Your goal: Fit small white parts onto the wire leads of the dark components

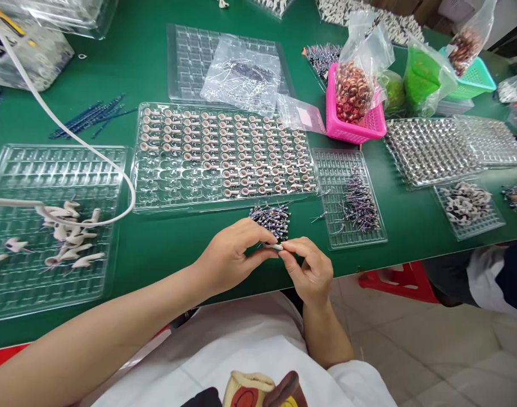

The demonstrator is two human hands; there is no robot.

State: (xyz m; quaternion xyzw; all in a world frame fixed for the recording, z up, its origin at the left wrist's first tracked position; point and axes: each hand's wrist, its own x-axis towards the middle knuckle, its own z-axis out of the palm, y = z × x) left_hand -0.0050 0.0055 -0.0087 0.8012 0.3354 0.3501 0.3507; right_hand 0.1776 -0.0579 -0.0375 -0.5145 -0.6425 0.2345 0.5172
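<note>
The person's left hand (237,251) and right hand (310,270) meet over the near edge of the green desk (156,237), each grip closed in a fingertip pinch on a small white piece (274,246), the left along its body, the right at its end. Fingers hide most of it, so its seating cannot be told. For something this slim, the left pinch would best act as a steady clamp while the right makes small, straight movements; light pressure should spare the hard, smooth-looking plastic, and any fine wire ought to be kept from kinking or being trapped.

Just beyond the hands, at 12 o'clock, lies a tangled heap of small wired parts (270,219), bristly with thin leads. At 11 o'clock, a glossy clear tray (169,183) has moulded wells, many holding pale shells (227,150) with rounded cups and short stems. A ribbed clear tray (63,164) at 9 o'clock carries loose, curved white pieces (74,237); another (332,198), at 2 o'clock, holds more wired parts (362,203). The pink basket (355,133) at 1 o'clock has perforated walls.
</note>
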